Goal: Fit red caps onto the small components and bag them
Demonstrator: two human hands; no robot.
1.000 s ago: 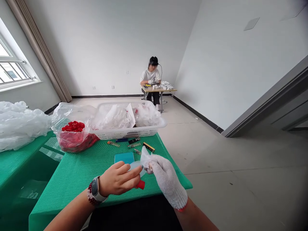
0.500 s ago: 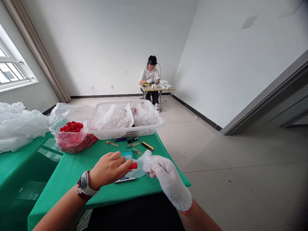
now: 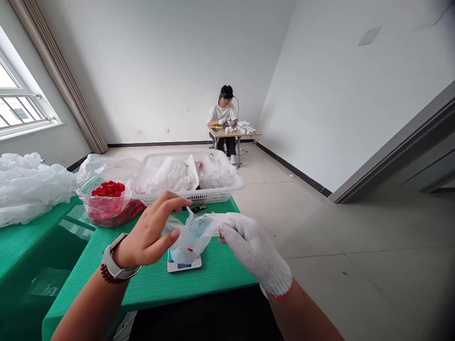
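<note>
My left hand (image 3: 152, 232), bare and with a watch (image 3: 115, 258) on its wrist, has thumb and fingers apart beside a small clear plastic bag (image 3: 194, 237). The index fingertip is close to the bag's upper edge; whether it touches is unclear. In a white knit glove, my right hand (image 3: 249, 241) pinches the bag's right side. A bit of red (image 3: 190, 249) shows low in the bag. Below the bag is a small digital scale (image 3: 185, 266), its top mostly covered from view.
A white plastic basket (image 3: 213, 195) of clear bags stands behind my hands. Left of it is a large bag of red pieces (image 3: 108, 189), then a heap of clear plastic bags (image 3: 31, 189). A black lighter-like item (image 3: 199, 208) lies before the basket. A co-worker (image 3: 223, 113) sits at a far table.
My left hand has let go of the red cylinder it held at the bag and opened its fingers. The bag has moved left over the scale, and red now shows in it.
</note>
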